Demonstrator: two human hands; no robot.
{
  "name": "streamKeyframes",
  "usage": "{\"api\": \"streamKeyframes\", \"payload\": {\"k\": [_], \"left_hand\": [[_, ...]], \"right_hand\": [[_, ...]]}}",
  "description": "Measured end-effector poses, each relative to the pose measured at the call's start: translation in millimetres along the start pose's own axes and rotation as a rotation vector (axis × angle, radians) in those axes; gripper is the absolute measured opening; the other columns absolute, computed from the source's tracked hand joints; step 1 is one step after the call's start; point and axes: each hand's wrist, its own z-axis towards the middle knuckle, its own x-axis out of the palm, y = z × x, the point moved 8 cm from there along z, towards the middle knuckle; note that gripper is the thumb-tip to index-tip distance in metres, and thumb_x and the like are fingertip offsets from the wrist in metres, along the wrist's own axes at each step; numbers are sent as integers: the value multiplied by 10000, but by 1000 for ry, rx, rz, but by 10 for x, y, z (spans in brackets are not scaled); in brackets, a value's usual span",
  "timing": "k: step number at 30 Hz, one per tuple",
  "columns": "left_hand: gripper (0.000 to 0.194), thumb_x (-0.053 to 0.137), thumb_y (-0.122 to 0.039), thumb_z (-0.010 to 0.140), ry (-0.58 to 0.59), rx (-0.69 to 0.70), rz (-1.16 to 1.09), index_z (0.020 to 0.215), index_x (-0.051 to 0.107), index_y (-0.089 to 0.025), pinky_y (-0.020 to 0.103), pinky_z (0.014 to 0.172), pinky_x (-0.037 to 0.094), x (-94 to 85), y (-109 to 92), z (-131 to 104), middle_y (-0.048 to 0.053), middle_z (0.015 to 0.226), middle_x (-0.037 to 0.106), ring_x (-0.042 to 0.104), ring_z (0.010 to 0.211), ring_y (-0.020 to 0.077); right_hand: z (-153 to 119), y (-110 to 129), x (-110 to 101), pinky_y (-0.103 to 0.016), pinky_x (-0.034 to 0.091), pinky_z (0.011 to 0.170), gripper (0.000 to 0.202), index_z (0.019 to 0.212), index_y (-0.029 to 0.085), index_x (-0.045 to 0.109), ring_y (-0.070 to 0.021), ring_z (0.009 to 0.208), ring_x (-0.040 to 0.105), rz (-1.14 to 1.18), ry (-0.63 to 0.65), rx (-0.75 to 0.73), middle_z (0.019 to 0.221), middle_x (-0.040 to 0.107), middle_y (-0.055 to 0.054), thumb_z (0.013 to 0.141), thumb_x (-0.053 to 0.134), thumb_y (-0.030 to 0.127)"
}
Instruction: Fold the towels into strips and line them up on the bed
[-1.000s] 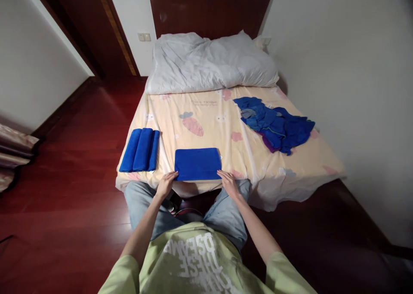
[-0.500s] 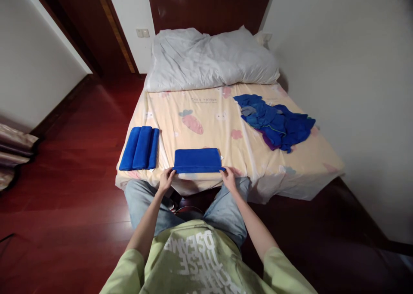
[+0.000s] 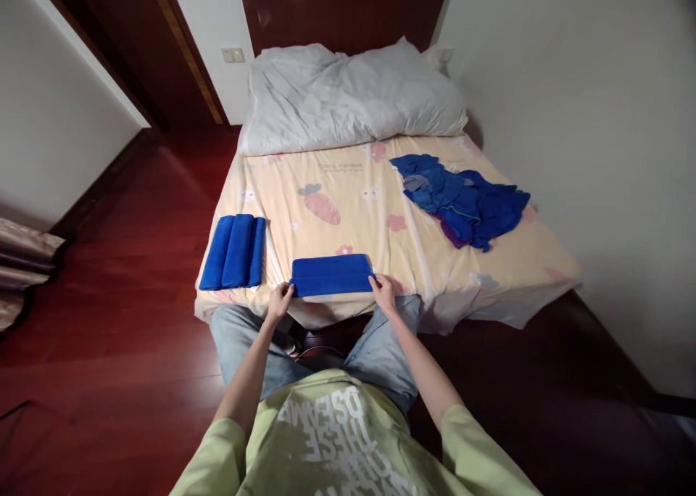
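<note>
A blue towel (image 3: 331, 273) lies folded into a rectangle at the bed's front edge, its near edge turned over in a band. My left hand (image 3: 279, 300) pinches the left end of that band, and my right hand (image 3: 383, 293) pinches the right end. Both hands are closed on the cloth, thumbs and fingers pressed together. To the left, several rolled blue towels (image 3: 233, 253) sit side by side. On the right of the bed is a crumpled heap of blue cloths (image 3: 467, 202), with bits of grey and purple showing.
The bed (image 3: 320, 170) has a cream sheet printed with carrots and flowers. A white quilt or pillow (image 3: 353, 101) lies bunched by the dark headboard (image 3: 348, 10). My knees touch the near edge. Reddish wood floor (image 3: 130, 300) runs along the left.
The turned-over band along the towel's near edge has grown wider, folded farther away from me. Both hands still pinch its ends. The view has shifted slightly.
</note>
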Motion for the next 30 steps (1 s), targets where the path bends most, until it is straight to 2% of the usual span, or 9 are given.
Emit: {"api": "streamKeyframes", "payload": {"k": [5, 13, 18, 22, 26, 28, 30], "left_hand": [[363, 513, -531, 880, -45, -25, 20, 705, 555, -216, 291, 625, 423, -24, -23, -21, 7, 614, 563, 564, 626, 178], [322, 579, -447, 776, -124, -53, 75, 587, 427, -236, 291, 632, 405, -28, -30, -36, -8, 571, 490, 510, 600, 163], [310, 608, -416, 755, -158, -61, 121, 575, 432, -236, 288, 611, 393, -15, -24, -28, -9, 554, 501, 511, 580, 161], [309, 625, -439, 774, -153, -69, 138, 596, 478, -233, 293, 614, 392, 20, 22, -5, -7, 554, 521, 527, 579, 168], [231, 640, -415, 772, -162, -57, 131, 669, 544, -232, 308, 647, 429, 30, 70, 6, 6, 604, 568, 571, 632, 194], [196, 642, -399, 789, -176, -37, 115, 726, 559, -234, 322, 677, 460, 16, 68, -4, 4, 629, 570, 579, 656, 202], [168, 640, -386, 824, -207, 12, 108, 809, 578, -231, 344, 721, 494, -14, 18, -33, 12, 687, 582, 589, 701, 214]], "right_hand": [[45, -29, 6, -408, 589, 757, 518, 862, 170, 733, -281, 778, 720, -10, -52, 13, 848, 761, -158, 844, 587, 666], [61, -29, 12, -374, 583, 684, 497, 823, 169, 735, -261, 694, 716, -18, -54, 28, 780, 761, -140, 824, 609, 650], [50, -37, 42, -366, 566, 659, 490, 813, 173, 715, -257, 654, 700, -35, -48, 44, 731, 742, -125, 825, 604, 650], [45, -62, 67, -366, 564, 671, 473, 827, 186, 700, -259, 660, 699, -74, -51, 60, 732, 737, -115, 838, 594, 647], [60, -71, 75, -356, 560, 679, 397, 837, 211, 664, -250, 667, 696, -106, -52, 55, 717, 721, -90, 844, 601, 603], [58, -45, 55, -346, 561, 677, 359, 898, 215, 655, -236, 660, 685, -131, -68, 39, 713, 710, -65, 848, 614, 568], [40, 41, 11, -348, 572, 708, 332, 985, 210, 651, -229, 703, 682, -182, -102, -25, 793, 719, -67, 875, 605, 520]]}}
